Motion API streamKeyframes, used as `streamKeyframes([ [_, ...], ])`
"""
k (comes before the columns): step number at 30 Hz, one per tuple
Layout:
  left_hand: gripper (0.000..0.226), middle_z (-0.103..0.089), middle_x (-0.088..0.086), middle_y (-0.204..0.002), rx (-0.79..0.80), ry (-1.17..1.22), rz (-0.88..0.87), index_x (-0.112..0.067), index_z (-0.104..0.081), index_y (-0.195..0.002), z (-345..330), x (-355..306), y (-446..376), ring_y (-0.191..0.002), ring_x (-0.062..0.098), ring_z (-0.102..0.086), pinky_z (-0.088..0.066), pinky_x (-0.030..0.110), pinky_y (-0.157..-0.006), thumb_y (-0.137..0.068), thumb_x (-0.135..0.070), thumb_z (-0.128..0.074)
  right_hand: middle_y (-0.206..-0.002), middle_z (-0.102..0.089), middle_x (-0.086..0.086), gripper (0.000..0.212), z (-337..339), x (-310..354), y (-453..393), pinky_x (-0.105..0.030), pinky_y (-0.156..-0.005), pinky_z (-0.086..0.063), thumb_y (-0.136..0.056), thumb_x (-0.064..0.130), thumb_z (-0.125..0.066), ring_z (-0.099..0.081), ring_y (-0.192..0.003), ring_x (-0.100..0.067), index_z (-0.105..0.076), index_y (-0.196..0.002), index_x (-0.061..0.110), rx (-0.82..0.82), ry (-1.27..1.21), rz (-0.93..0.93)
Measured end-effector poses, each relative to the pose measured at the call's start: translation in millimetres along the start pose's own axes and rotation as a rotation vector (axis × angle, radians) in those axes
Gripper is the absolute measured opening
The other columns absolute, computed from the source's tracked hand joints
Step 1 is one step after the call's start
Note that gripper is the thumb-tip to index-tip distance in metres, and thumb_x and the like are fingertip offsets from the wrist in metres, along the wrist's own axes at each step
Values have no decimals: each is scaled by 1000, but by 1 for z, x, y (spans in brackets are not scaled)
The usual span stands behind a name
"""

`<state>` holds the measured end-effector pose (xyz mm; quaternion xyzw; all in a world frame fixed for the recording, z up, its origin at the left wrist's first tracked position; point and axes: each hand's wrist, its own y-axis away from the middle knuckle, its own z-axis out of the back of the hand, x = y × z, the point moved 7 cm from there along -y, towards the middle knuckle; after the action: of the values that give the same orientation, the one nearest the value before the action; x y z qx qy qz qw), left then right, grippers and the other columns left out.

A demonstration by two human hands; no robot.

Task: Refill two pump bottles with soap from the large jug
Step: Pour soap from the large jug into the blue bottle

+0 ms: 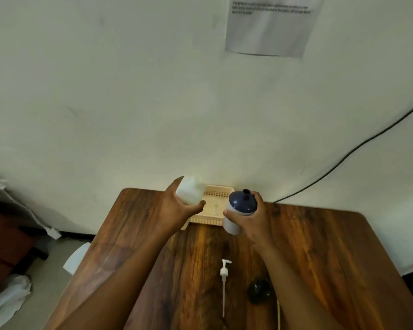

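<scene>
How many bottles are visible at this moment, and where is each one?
2. A white bottle in the left hand, above the beige basket; a blue-topped bottle, pump off, in the right hand. None visible elsewhere.

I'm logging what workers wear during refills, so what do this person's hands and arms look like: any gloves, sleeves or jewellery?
Both the left hand and the right hand are bare, with no gloves. The forearms are uncovered as far as the frame's bottom edge, so no sleeves show. No watch, bracelet or ring is visible, though the picture is slightly blurred.
</scene>
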<state>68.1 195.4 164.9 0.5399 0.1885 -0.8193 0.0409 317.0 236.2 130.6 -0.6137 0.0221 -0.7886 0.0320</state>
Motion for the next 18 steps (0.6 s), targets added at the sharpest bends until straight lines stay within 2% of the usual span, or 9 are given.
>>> streamKeyframes([
  [2, 75, -60, -31, -112, -14, -53, -48, -57, -49, -121, 2, -32, -19, -103, -5, -61, -49, 7, -76, -56, -60, -85, -112, -60, 31, 78, 12, 28, -12, -14, -76, -50, -51, 40, -96, -59, -102, 8, -53, -115, 44, -8, 10, 51],
  [5, 87, -61, -19, -118, -12, -100, -107, -39, -51, -132, 0, -72, -46, -105, 7, -61, -54, 21, -81, -55, -67, -81, -107, -60, 30, 70, 28, 67, -26, -17, -74, -46, -55, 40, -96, -59, -97, 5, -52, -109, 46, -43, 21, 111],
  [9, 77, -63, -20, -109, -35, -147, -224, -41, -54, -124, 7, -129, -70, -96, 6, -64, -49, 15, -73, -57, -65, -82, -103, -61, 30, 66, 48, 117, -38, -14, -70, -47, -58, 42, -93, -61, -94, 4, -51, -108, 48, -67, 16, 192],
  [14, 78, -67, -12, -111, -9, -232, -318, -30, -58, -128, 12, -183, -94, -97, 14, -64, -53, 25, -78, -60, -55, -87, -106, -66, 19, 70, 70, 163, -49, -22, -73, -51, -55, 47, -92, -64, -93, -5, -56, -115, 38, -83, -15, 245],
  [18, 81, -68, -9, -110, 27, -304, -356, -31, -58, -129, 16, -214, -105, -96, 18, -65, -57, 33, -80, -56, -57, -85, -107, -63, 20, 72, 82, 189, -56, -18, -69, -48, -59, 41, -93, -62, -95, -9, -53, -119, 38, -102, 20, 273],
])
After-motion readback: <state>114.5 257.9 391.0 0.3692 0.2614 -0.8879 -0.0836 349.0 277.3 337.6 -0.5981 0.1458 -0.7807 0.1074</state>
